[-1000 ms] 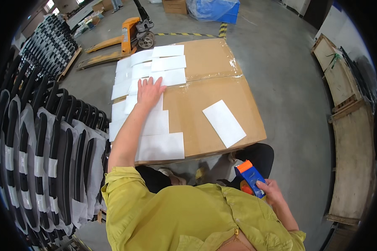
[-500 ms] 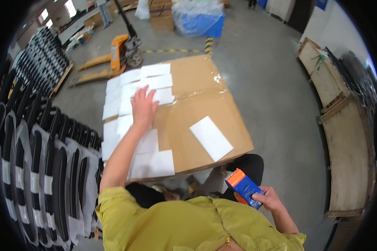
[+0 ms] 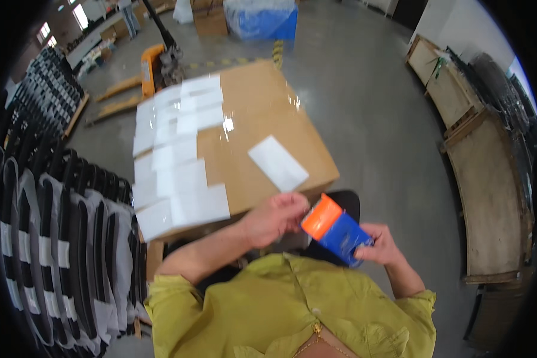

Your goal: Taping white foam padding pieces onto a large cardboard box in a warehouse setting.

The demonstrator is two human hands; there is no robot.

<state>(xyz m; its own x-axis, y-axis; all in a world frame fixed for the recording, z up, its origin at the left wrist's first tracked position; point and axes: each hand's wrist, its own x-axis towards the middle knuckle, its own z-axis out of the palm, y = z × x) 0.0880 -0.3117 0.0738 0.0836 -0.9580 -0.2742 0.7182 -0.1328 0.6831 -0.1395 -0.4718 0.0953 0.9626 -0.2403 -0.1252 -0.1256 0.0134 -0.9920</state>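
My right hand grips the lower end of a small blue and orange box-like thing. Its orange end points up toward the carton, and its exact kind is not clear. At that orange end, my left hand has its fingers drawn together; whatever they pinch, if anything, cannot be made out. In front of me stands a large brown carton with shiny clear tape on top. Overlapping white sheets cover its left part. One separate white sheet lies at a slant near the carton's front right.
Stacked black frames with wrapping crowd the left side. An orange pallet jack stands beyond the carton at the left. Wooden crates line the right. A plastic-covered blue container is at the back, and a person stands far left.
My left hand has come off the white sheets and moved down and right to the orange end. The right hand has raised the blue and orange thing. The whole view has shifted a little.
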